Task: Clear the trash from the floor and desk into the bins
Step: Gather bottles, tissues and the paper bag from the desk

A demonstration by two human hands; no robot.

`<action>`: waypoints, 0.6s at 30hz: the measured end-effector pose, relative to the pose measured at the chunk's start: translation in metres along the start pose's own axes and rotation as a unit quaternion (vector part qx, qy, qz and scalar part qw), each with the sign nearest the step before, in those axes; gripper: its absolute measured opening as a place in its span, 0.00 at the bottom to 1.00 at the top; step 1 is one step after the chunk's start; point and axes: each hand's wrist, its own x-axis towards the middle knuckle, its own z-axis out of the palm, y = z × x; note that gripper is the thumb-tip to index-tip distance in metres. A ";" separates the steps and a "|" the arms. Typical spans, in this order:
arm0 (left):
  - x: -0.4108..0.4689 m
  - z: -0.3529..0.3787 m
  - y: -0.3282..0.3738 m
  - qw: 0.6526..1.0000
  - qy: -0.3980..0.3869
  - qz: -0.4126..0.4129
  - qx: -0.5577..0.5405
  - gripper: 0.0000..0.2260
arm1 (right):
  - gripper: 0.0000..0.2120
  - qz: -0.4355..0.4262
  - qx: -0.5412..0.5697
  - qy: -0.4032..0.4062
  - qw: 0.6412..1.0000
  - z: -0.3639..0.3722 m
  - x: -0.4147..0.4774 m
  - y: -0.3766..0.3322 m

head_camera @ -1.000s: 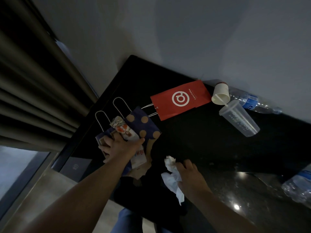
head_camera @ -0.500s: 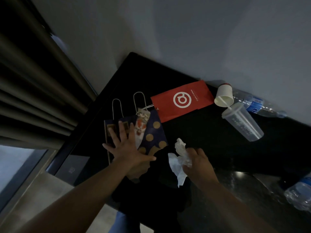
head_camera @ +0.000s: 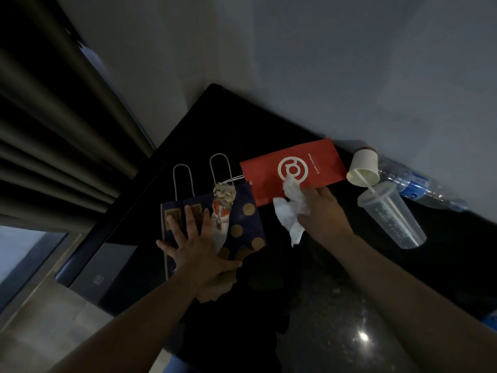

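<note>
Status change, right side: the right hand (head_camera: pixel 321 211) has travelled from the near desk edge up to the lower edge of the red paper bag (head_camera: pixel 309 162), carrying the crumpled tissue (head_camera: pixel 291 208) with it. Its fingers are curled round the tissue, which now overlaps the red bag's bottom border.

Status change, left side: a second ago the left hand (head_camera: pixel 196 249) gripped the blue dotted bag (head_camera: pixel 246 224); it now lies on it with fingers spread flat, palm pressing down.

I judge this as a gathering step: the left hand pins one bag to the desk (head_camera: pixel 215 125) while the right reaches for the next item without releasing the tissue. No bin is in view, so nothing has been disposed of yet.

Inventory on the desk, as I count it:
- Paper bags: two (one red, one blue dotted with two wire-like handles)
- Printed wrapper (head_camera: pixel 223 211) on the blue bag: one
- Tissue: one, in the right hand
- Cups: two, a paper cup (head_camera: pixel 363 168) and a clear plastic cup (head_camera: pixel 392 219), both on their sides
- Water bottle (head_camera: pixel 419 187): one, lying against the wall behind the cups
</note>
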 end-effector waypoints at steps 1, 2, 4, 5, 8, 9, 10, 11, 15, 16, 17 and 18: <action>0.001 -0.001 0.001 1.000 -0.004 -0.004 0.002 0.66 | 0.28 -0.007 -0.007 -0.001 1.000 -0.005 0.015 -0.001; 0.000 -0.002 0.002 1.000 -0.009 -0.006 0.004 0.66 | 0.30 -0.012 -0.018 -0.004 1.000 -0.008 0.028 -0.003; 0.000 -0.001 0.003 1.000 -0.008 -0.008 0.007 0.65 | 0.34 -0.031 -0.064 -0.020 0.997 -0.009 0.055 -0.007; 0.001 -0.001 0.003 1.000 -0.004 -0.008 0.009 0.64 | 0.39 -0.041 -0.097 -0.036 0.994 -0.009 0.065 -0.008; 0.001 -0.007 0.006 1.000 -0.013 -0.016 0.012 0.59 | 0.54 -0.055 -0.159 -0.097 0.981 -0.006 0.092 -0.011; 0.001 -0.009 0.007 1.000 -0.018 -0.017 0.016 0.59 | 0.58 -0.061 -0.172 -0.114 0.977 -0.007 0.100 -0.012; 0.001 -0.012 0.008 0.999 -0.022 -0.018 0.020 0.57 | 0.61 -0.073 -0.193 -0.127 0.970 -0.009 0.107 -0.012; 0.000 -0.013 0.009 0.999 -0.024 -0.019 0.024 0.55 | 0.62 -0.092 -0.220 -0.136 0.962 -0.011 0.115 -0.013; 0.000 -0.017 0.011 0.999 -0.025 -0.017 0.020 0.52 | 0.62 -0.127 -0.269 -0.154 0.942 -0.016 0.135 -0.011; 0.000 -0.018 0.011 0.999 -0.028 -0.018 0.015 0.52 | 0.62 -0.135 -0.272 -0.152 0.941 -0.016 0.137 -0.010; 0.001 -0.018 0.011 0.999 -0.027 -0.018 0.012 0.53 | 0.61 -0.145 -0.276 -0.146 0.939 -0.017 0.137 -0.009; 0.002 -0.018 0.011 1.000 -0.022 -0.018 0.010 0.53 | 0.61 -0.155 -0.282 -0.138 0.937 -0.017 0.137 -0.008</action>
